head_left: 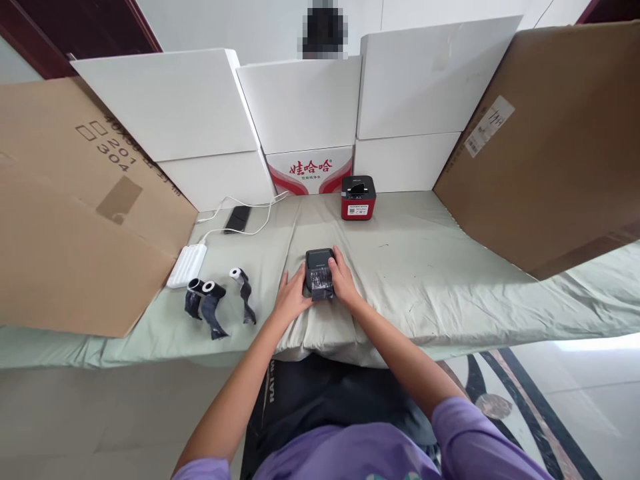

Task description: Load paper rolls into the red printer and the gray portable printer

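Near the front edge of the cloth-covered surface, a small black device (319,259) with rounded corners, resembling a portable printer, lies between my hands. A dark, glossy strip with pale markings (321,279) covers its near half. My left hand (293,295) grips the device along its left side and near-left corner. On the opposite side, my right hand (344,277) holds the right edge, its thumb lying on the top by the strip. The device's underside and some fingertips are hidden.
Several small rolls with dark loose strips (214,289) stand at the left. Behind them are a white power bank (188,265), a white cable and a black phone (237,219). A red-and-black box-shaped device (358,199) stands at the back. White boxes (300,107) and cardboard panels (540,147) enclose the surface.
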`<state>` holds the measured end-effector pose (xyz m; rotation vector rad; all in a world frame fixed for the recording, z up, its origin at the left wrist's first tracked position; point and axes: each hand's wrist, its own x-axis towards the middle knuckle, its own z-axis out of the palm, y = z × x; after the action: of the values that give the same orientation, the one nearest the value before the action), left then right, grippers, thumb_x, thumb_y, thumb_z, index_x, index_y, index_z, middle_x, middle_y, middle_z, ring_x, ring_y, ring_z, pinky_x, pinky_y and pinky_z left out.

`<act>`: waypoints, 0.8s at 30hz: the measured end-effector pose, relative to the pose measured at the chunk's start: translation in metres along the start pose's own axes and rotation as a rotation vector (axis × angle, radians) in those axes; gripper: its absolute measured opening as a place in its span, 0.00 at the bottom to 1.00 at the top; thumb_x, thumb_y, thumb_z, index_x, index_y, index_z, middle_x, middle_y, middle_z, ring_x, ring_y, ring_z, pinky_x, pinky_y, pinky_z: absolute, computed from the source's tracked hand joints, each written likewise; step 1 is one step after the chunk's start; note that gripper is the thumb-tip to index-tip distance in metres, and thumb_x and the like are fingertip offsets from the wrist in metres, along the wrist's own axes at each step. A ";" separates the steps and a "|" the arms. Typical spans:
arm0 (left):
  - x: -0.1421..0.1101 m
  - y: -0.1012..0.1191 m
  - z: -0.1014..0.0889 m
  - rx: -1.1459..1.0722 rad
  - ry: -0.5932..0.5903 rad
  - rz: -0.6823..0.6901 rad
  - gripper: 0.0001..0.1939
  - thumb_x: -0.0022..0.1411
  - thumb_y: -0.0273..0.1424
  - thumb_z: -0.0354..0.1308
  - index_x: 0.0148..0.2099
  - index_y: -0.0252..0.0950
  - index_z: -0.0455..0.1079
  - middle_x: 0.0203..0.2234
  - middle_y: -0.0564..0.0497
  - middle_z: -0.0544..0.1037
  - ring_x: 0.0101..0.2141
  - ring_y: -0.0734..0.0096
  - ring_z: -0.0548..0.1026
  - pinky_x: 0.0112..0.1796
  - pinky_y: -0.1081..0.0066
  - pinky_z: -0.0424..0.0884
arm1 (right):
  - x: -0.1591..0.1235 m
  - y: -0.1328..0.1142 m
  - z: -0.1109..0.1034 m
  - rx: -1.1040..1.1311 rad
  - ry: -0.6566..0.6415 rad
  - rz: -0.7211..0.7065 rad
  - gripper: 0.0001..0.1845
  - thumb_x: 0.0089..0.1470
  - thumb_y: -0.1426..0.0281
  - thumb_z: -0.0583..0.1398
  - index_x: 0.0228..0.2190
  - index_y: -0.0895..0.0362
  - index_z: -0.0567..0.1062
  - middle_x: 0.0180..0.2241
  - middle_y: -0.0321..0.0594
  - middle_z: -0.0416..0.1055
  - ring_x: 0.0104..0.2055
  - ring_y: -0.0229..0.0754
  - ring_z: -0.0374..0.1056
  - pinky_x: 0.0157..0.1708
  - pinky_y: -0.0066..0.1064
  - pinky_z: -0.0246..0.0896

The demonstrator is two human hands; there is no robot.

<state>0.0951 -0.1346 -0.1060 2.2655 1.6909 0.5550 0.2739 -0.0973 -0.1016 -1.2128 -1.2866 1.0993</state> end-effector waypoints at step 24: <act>0.006 0.009 -0.010 0.039 0.005 -0.009 0.44 0.60 0.37 0.64 0.75 0.39 0.53 0.70 0.38 0.63 0.69 0.48 0.63 0.71 0.42 0.46 | 0.004 0.002 -0.002 -0.071 -0.009 -0.046 0.48 0.61 0.40 0.53 0.70 0.58 0.60 0.72 0.49 0.55 0.75 0.54 0.52 0.75 0.49 0.42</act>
<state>0.0995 -0.1316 -0.0922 2.2840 1.7273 0.5310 0.2761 -0.0935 -0.1032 -1.2263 -1.3638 1.0344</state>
